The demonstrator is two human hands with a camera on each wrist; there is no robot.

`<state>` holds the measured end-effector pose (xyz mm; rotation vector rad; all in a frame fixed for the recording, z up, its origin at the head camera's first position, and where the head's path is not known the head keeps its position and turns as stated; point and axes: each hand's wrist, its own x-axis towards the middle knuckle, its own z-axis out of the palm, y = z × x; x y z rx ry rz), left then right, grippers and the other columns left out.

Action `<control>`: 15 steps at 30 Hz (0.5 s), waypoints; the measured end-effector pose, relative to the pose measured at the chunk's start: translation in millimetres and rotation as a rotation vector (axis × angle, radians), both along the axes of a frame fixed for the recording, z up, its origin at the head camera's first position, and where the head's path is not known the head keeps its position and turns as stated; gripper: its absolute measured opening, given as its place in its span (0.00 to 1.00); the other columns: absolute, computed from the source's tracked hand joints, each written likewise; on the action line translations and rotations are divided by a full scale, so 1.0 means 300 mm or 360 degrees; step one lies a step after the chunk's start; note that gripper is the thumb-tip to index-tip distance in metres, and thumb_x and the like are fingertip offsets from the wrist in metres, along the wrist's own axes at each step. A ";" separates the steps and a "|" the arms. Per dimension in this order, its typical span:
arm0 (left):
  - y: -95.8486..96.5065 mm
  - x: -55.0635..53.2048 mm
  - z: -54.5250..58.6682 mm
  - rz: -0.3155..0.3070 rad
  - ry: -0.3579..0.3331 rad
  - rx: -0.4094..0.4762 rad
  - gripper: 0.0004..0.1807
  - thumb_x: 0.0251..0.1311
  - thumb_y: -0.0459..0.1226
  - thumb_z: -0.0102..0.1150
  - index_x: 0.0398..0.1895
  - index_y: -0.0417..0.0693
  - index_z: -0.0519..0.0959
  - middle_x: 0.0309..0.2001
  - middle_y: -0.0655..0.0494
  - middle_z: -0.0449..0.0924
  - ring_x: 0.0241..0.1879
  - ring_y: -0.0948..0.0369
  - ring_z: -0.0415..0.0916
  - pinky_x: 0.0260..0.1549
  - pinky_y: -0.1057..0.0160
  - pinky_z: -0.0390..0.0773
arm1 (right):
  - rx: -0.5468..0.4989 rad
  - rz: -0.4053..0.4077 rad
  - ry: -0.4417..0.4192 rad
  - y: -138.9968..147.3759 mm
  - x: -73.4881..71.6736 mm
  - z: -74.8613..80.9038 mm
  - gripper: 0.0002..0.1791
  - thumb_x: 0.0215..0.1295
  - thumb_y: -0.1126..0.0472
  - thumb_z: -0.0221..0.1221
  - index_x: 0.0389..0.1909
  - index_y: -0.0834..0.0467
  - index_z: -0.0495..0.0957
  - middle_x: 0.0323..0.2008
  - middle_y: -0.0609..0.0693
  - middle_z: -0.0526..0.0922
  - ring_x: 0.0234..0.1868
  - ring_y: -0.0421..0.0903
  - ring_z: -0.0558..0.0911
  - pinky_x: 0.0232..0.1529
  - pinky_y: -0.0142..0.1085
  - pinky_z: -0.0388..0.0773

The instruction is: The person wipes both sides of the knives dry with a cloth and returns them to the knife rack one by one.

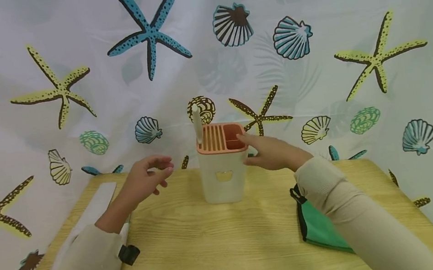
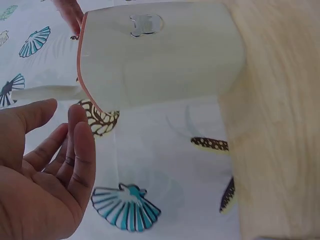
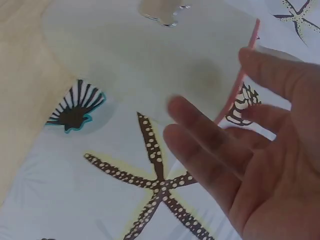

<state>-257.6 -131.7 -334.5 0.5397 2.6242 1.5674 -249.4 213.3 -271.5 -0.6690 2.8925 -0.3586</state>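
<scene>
A white knife holder (image 1: 224, 189) with an orange slotted top stands upright at the back of the table. From its left slots a pale knife handle (image 1: 197, 124) sticks up. My right hand (image 1: 270, 150) is at the holder's right side, its fingers spread loosely around the orange rim (image 3: 252, 37). To the left of the holder, my left hand (image 1: 145, 177) hovers with relaxed, slightly bent fingers and nothing in them. In the left wrist view the left fingertips (image 2: 80, 112) appear near the pale handle and the holder's rim.
A long white flat item (image 1: 90, 212) lies along the table's left edge, partly hidden by the left arm. Under the right forearm lies a green cloth-like piece (image 1: 322, 226) with black edging. A curtain printed with starfish and shells (image 1: 177, 90) hangs behind the wooden table (image 1: 217, 255).
</scene>
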 end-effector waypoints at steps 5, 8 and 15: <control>-0.105 0.099 -0.096 0.0156 0.0053 -0.0166 0.20 0.71 0.43 0.58 0.58 0.39 0.76 0.51 0.39 0.82 0.28 0.63 0.81 0.22 0.63 0.78 | -0.0164 -0.0001 -0.0128 0.113 0.091 -0.067 0.45 0.74 0.45 0.54 0.81 0.54 0.41 0.81 0.59 0.43 0.68 0.61 0.74 0.68 0.61 0.68; -0.170 0.151 -0.159 0.0284 0.0076 -0.0351 0.20 0.71 0.43 0.57 0.57 0.38 0.77 0.50 0.39 0.83 0.30 0.60 0.83 0.23 0.64 0.77 | -0.0121 0.0001 -0.0228 0.183 0.159 -0.101 0.43 0.73 0.43 0.54 0.79 0.58 0.49 0.78 0.63 0.53 0.67 0.63 0.74 0.67 0.60 0.70; -0.270 0.200 -0.236 0.0486 0.0024 -0.0815 0.23 0.66 0.44 0.60 0.55 0.35 0.77 0.46 0.40 0.85 0.35 0.50 0.82 0.21 0.61 0.74 | -0.0010 -0.0141 -0.0437 0.330 0.279 -0.226 0.39 0.69 0.48 0.61 0.73 0.64 0.61 0.71 0.67 0.67 0.66 0.68 0.73 0.61 0.61 0.74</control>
